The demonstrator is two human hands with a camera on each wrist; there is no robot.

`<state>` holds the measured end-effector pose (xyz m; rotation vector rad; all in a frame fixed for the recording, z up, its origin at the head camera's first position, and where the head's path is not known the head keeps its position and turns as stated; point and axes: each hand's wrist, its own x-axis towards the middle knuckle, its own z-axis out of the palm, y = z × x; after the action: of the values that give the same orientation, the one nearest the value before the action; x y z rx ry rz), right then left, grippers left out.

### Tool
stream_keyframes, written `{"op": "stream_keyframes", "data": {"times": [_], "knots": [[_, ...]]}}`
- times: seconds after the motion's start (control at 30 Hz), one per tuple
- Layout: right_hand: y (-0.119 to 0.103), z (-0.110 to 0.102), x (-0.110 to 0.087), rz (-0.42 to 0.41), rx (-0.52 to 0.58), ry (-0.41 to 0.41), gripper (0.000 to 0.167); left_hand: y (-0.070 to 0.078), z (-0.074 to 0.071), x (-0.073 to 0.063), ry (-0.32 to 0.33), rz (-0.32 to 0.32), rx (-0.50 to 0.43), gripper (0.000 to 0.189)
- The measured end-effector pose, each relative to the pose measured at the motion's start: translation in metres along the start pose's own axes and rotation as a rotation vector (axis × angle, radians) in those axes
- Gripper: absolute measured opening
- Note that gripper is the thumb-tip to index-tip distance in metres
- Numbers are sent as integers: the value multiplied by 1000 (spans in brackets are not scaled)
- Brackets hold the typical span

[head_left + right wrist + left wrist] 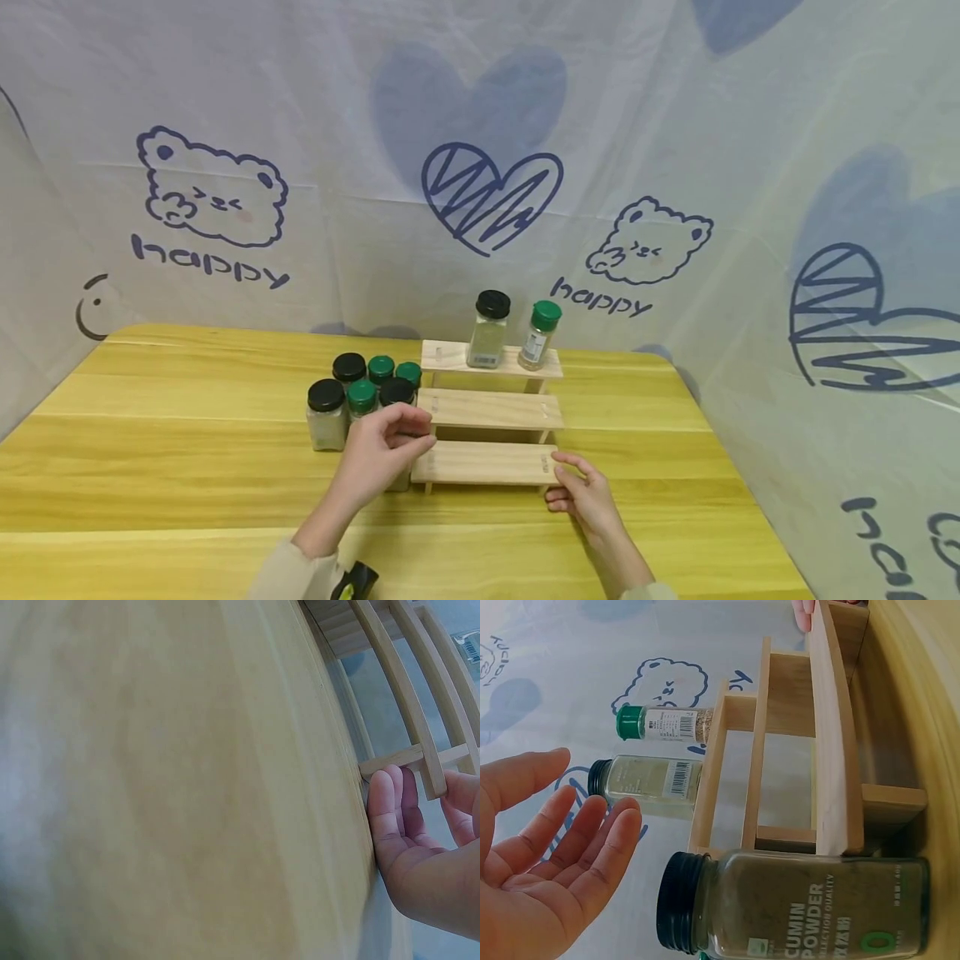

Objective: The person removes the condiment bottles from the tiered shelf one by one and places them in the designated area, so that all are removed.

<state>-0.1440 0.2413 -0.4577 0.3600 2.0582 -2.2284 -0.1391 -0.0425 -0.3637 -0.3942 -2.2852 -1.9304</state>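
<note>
A three-step wooden rack (483, 462) stands on the table. My right hand (588, 500) holds the right end of its lowest step; in the right wrist view, fingers (386, 802) lie against the leg and others at the board's end. My left hand (382, 450) hovers by the rack's left end, fingers loosely bent and apart, holding nothing. Close to it stands an upright black-capped cumin powder jar (810, 907), mostly hidden by that hand in the head view. On the top step are a black-capped jar (489, 333) and a green-capped shaker (538, 337).
Left of the rack, several black- and green-capped spice jars (327, 417) are grouped closely together. The yellow wooden table (187, 467) ends at a printed cloth (337, 125) hanging behind it. A black strap-like item (358, 579) shows at my left sleeve.
</note>
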Motion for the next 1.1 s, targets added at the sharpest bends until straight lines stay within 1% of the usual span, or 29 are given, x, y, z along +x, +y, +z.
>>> {"op": "stream_keyframes", "data": {"times": [0.27,0.43,0.6,0.8,0.97,1.1], "knots": [[-2,1,0,1,1,-3,33,4,2,11,4,-7,51,16],[-1,0,0,3,2,-4,31,10,3,19,8,-4,71,18],[-1,1,0,-1,6,3,33,17,3,27,2,17,65,19],[-1,1,-1,12,9,11,33,24,5,39,1,34,40,20],[-1,2,-2,17,17,16,33,26,8,50,11,57,21,20],[-1,2,-1,15,17,9,33,28,10,58,20,41,10,23]]}}
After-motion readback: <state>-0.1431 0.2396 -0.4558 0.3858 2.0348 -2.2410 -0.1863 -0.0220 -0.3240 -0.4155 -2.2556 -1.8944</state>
